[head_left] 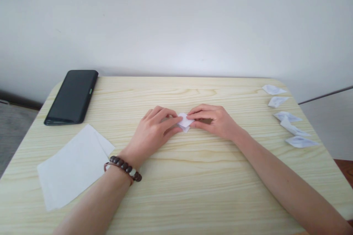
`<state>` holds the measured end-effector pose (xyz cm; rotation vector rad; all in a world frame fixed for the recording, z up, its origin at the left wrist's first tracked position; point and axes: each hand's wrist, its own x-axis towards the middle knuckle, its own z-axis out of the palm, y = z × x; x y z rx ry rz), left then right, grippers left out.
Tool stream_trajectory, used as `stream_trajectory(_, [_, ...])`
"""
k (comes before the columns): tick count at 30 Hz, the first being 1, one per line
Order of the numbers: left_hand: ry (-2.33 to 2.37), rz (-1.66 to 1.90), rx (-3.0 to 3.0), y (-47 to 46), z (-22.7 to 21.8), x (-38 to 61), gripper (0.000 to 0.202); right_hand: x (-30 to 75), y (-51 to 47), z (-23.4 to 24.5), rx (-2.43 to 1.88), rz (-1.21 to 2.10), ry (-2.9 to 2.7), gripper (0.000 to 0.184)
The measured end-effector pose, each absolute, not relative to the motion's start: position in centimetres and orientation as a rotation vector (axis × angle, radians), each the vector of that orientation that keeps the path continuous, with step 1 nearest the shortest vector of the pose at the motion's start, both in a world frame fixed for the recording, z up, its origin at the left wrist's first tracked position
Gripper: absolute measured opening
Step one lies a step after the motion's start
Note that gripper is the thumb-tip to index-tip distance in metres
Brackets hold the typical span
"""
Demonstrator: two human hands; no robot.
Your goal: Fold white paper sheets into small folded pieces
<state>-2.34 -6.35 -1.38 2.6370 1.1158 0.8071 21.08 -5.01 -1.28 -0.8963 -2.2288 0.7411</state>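
A small folded piece of white paper (pixel 185 122) lies on the light wooden table (pixel 193 176) near its middle. My left hand (pixel 154 128), with a dark bead bracelet at the wrist, pinches the paper's left side with curled fingers. My right hand (pixel 213 119) presses and pinches its right side with the fingers held together. Both hands rest on the tabletop and meet over the paper, which is partly hidden by the fingertips.
A black phone (pixel 72 96) lies face up at the table's far left corner. A stack of white paper sheets (pixel 73 167) sits at the near left. Several small folded paper pieces (pixel 288 117) line the right edge. A pale wall rises behind the table.
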Motion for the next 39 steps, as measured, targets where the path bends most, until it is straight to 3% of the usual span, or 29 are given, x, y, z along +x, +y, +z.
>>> stream_trajectory(10, [1.175,0.837,2.679,-6.7,-1.1,-2.2,0.019,20.5,-5.6,-1.6,-0.863,0.557,-2.200,0.014])
stream_trajectory(24, [1.285,0.938,2.462,-7.0,-1.6,-1.7,0.015,19.8,-5.5,-1.4,-1.220,0.644,-2.103,0.019])
stream_trajectory(39, [1.447,0.825,2.358,-7.2,-1.4,-1.4,0.017,19.9,-5.3,-1.6,-1.187,0.600,-2.134,0.025])
